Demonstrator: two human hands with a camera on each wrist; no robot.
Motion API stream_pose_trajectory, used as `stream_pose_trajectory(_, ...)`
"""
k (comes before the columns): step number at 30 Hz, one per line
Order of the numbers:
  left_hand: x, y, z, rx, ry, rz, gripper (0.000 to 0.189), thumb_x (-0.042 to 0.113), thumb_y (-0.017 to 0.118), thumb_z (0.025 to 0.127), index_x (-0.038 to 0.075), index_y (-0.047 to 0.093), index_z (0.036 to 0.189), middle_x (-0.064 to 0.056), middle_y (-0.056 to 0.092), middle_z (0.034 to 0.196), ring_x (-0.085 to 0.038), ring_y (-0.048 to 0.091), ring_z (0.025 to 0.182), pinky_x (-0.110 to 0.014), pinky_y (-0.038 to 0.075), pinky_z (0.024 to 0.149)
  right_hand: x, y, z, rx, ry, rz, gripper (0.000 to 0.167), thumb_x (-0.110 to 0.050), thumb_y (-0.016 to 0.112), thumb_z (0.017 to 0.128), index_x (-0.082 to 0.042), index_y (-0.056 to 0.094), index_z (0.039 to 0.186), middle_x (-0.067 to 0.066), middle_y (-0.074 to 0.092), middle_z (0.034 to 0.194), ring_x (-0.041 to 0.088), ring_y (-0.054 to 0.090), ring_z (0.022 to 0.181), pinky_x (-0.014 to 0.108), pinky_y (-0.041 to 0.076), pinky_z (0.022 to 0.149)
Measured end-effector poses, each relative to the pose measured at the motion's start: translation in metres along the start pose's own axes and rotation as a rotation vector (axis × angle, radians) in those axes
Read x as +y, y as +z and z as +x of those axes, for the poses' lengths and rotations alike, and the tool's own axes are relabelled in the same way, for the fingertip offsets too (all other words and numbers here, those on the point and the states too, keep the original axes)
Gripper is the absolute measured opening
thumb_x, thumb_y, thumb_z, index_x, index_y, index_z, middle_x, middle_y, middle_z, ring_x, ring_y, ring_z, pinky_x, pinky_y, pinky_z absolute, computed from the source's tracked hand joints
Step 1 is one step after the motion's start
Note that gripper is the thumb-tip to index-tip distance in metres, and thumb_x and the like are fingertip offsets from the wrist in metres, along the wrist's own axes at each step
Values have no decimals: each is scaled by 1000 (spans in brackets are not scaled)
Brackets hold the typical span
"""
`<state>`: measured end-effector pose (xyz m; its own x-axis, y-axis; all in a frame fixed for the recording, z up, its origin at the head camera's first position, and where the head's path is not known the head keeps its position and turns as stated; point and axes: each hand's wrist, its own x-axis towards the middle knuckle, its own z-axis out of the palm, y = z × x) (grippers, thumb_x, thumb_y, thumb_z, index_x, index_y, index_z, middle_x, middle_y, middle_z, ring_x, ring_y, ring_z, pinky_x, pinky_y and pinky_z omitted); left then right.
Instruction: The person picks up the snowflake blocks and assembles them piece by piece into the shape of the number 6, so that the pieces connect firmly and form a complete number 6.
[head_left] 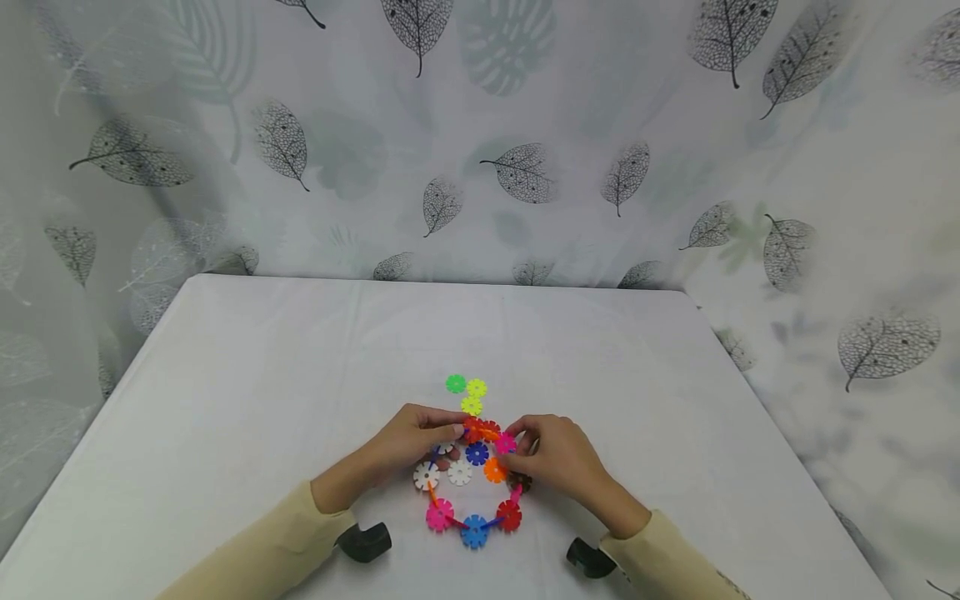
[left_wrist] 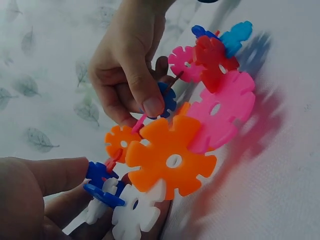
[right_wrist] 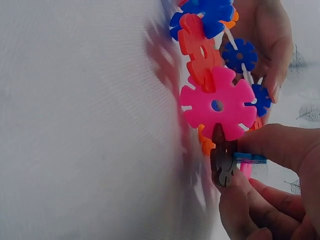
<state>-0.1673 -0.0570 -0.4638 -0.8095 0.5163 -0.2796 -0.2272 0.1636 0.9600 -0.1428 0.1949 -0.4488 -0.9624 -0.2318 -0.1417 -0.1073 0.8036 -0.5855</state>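
Observation:
A ring of slotted plastic flower discs (head_left: 474, 533), joined edge to edge in several colours, stands between the two hands. My left hand (head_left: 416, 437) grips its far left part, thumb beside a blue disc (left_wrist: 95, 172), a white disc (left_wrist: 137, 212) close by. At the ring's right side, my right hand (head_left: 558, 454) pinches discs between thumb and fingers. In the right wrist view a brown disc (right_wrist: 222, 162) and a small blue disc (right_wrist: 250, 158) sit at its fingertips, below a pink disc (right_wrist: 220, 102). Within the ring's outline show a blue disc (head_left: 477, 453) and a white disc (head_left: 460, 472).
Just beyond the ring lie a green disc (head_left: 455, 383) and two yellow discs (head_left: 476, 388) on the white table (head_left: 247, 375). A leaf-patterned curtain (head_left: 570, 125) surrounds the table's back and sides. Black curved pieces (head_left: 365, 542) show by both wrists.

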Motion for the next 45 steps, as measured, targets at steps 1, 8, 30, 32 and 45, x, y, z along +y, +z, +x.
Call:
stream_pose_trajectory(1, 0, 0, 0, -3, 6, 12, 37, 19, 64, 102, 2, 65, 134, -13, 72, 103, -20, 68, 78, -30, 59, 74, 0, 0, 0, 5, -2, -1, 36, -36, 86, 79, -13, 74, 104, -12, 60, 66, 10, 56, 58, 28, 49, 53)
stream_pose_trajectory(8, -2, 0, 2, -25, 26, 82, 39, 24, 65, 101, 5, 65, 135, -12, 70, 91, -18, 64, 72, -26, 57, 72, 0, 1, -3, 64, -48, -41, 32, -34, 86, 79, -14, 75, 100, -15, 57, 63, 7, 54, 56, 26, 47, 53)
stream_pose_trajectory(30, -3, -1, 3, -26, 14, 70, 41, 25, 66, 100, 4, 65, 135, -12, 71, 91, -19, 67, 71, -29, 59, 73, -2, 1, -3, 57, -57, -27, 32, -34, 86, 79, -15, 74, 101, -15, 57, 64, 7, 53, 56, 26, 47, 52)
stream_pose_trajectory(32, -1, -1, 2, -18, 10, 67, 43, 26, 67, 100, 4, 64, 136, -11, 72, 98, -20, 68, 76, -30, 59, 75, -2, -2, -5, 18, -41, 18, 35, -35, 86, 79, -14, 72, 104, -13, 59, 66, 10, 55, 57, 27, 48, 52)
stream_pose_trajectory(45, 4, -1, 4, -31, 65, 140, 27, 13, 58, 102, 7, 73, 124, -5, 70, 124, -22, 63, 111, -37, 51, 99, 11, -10, -10, -230, 9, 225, 28, -33, 81, 86, -12, 68, 97, -1, 66, 67, 18, 62, 58, 31, 52, 55)
